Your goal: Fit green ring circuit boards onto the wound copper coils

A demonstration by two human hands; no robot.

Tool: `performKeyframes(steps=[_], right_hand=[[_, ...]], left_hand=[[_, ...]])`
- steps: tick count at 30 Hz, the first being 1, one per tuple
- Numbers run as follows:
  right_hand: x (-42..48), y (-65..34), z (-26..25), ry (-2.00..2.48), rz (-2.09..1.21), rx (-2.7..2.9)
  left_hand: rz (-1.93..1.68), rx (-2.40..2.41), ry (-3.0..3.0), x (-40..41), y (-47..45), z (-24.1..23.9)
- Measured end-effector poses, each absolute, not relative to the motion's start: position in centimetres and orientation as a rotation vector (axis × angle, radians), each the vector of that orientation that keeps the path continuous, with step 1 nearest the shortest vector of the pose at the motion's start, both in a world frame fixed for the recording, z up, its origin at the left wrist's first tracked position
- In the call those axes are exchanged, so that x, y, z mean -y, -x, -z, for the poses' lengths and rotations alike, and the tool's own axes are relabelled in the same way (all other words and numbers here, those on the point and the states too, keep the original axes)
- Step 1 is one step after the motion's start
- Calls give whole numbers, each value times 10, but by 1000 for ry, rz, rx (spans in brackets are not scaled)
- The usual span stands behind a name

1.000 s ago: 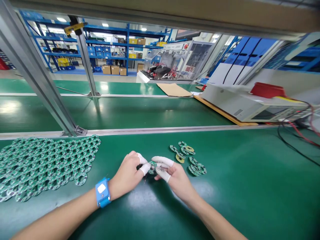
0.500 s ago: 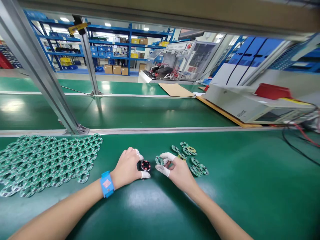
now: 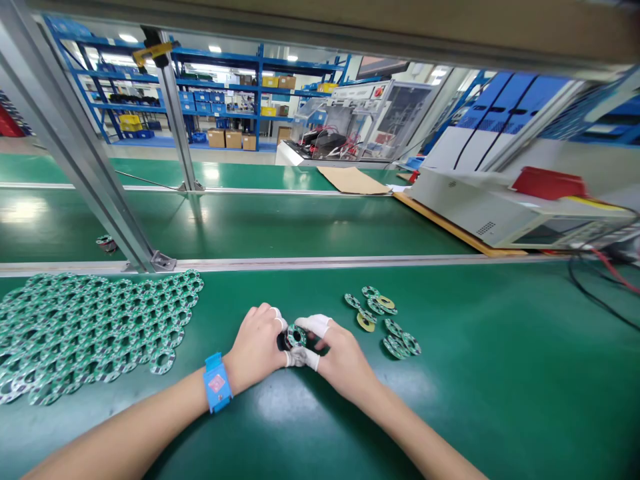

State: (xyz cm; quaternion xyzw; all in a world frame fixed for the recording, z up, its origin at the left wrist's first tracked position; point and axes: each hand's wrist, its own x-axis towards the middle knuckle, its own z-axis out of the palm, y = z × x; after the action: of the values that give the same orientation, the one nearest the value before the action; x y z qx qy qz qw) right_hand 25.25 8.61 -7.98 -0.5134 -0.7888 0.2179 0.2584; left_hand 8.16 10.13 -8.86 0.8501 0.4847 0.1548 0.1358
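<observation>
My left hand, with white finger cots and a blue wrist strap, is closed around a small dark round part, like a motor stator; it is mostly covered now. Over its face lies a green ring-shaped circuit board, gripped at its right edge by my right hand, also in white finger cots. The thumbs of both hands meet just below the ring. To the right of my right hand lie several loose green ring boards, with a yellowish ring among them.
A dense sheet of overlapping green ring boards covers the bench at left. Behind it rises an aluminium post, with a small round part nearby. A metal rail crosses the bench; a grey instrument and cables stand at right.
My right hand has moved left, bringing the green ring board from beside the dark round part onto its face. My left hand has stayed nearly in place, still holding the part.
</observation>
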Motion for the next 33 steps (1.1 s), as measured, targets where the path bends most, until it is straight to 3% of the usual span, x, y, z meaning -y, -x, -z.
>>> performKeyframes(steps=[13, 33], right_hand=[[-87, -262, 88, 1313, -188, 2333], [-89, -252, 65, 1599, -388, 2451]], left_hand=[[-479, -1441, -2449, -102, -83, 91], [-481, -1434, -2455, -100, -83, 93]])
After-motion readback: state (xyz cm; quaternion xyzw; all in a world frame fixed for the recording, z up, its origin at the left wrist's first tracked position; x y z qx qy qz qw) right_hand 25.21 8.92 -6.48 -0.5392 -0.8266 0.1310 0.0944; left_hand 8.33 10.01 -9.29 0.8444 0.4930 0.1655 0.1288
